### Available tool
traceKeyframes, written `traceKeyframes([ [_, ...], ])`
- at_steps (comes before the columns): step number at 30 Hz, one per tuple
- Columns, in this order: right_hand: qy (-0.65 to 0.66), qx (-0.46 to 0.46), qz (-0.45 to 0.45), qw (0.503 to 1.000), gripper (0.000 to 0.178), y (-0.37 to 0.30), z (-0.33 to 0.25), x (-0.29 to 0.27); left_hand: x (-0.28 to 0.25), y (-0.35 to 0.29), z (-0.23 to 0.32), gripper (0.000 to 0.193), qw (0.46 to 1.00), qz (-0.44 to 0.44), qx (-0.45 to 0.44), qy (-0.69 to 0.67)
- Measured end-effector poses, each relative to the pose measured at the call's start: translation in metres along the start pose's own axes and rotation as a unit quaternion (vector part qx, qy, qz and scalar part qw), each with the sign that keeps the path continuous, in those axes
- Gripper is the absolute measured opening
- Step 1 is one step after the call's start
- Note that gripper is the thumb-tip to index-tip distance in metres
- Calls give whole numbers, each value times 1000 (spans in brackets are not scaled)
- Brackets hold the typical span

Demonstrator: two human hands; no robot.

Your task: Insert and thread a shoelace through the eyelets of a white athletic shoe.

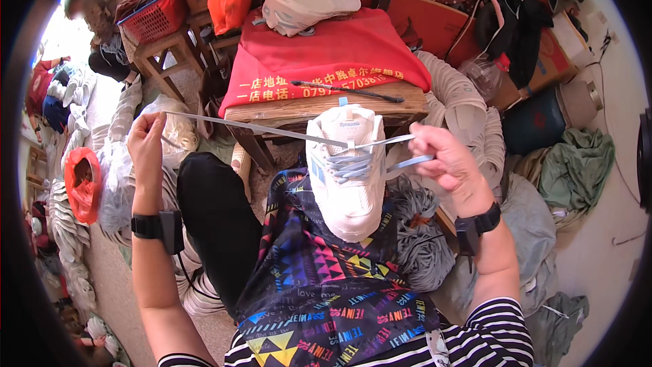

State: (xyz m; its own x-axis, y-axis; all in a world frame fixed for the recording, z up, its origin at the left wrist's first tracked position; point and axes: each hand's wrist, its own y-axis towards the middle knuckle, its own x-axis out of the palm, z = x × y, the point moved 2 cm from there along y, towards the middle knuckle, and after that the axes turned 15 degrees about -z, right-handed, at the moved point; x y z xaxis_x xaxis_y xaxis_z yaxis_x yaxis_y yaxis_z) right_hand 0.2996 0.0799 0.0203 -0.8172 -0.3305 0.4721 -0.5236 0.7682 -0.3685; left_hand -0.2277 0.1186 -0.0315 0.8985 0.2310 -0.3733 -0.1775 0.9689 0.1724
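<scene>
Lace (224, 121) in both hands (145, 139) (445, 155), shoe (348, 204) between

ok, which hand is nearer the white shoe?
Right. The right hand is just off the white shoe's right side, fingers on the lace; the left hand is farther away, out to its left, holding a taut stretch of lace.

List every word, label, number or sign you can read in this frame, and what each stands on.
Wording isn't copied out; each text is told by place and look.
Red cloth: two lines of yellow characters and digits, mostly legible, the lower partly crossed by a thin dark stick.
Apron: scattered multicoloured lettering, partly legible.
Shoe tongue: small dark lettering, too small to read surely.
</scene>
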Motion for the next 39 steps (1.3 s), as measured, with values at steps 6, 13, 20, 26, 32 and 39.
traceKeyframes([
  [6, -521, -262, 229, 780, 12, 0, -18, -30, 96, -25, 88, 23, 970, -36, 189, 151],
  [13, -692, -251, 37, 676, 19, 17, -6, 59, 199, -79, 135, 14, 898, -274, 320, 124],
  [20, -755, -175, 33, 631, 27, 28, -5, 55, 220, -84, 140, 14, 889, -234, 338, 202],
  [26, -704, -196, 28, 682, 27, 34, 0, 50, 222, -72, 122, 8, 914, -308, 263, 22],
  [32, -708, -187, 37, 680, 21, 32, 4, 55, 195, -67, 117, 9, 862, -488, 103, -93],
  [39, -687, -177, 35, 704, 15, 30, 0, 63, 208, -77, 118, 20, 891, -394, 224, 1],
])
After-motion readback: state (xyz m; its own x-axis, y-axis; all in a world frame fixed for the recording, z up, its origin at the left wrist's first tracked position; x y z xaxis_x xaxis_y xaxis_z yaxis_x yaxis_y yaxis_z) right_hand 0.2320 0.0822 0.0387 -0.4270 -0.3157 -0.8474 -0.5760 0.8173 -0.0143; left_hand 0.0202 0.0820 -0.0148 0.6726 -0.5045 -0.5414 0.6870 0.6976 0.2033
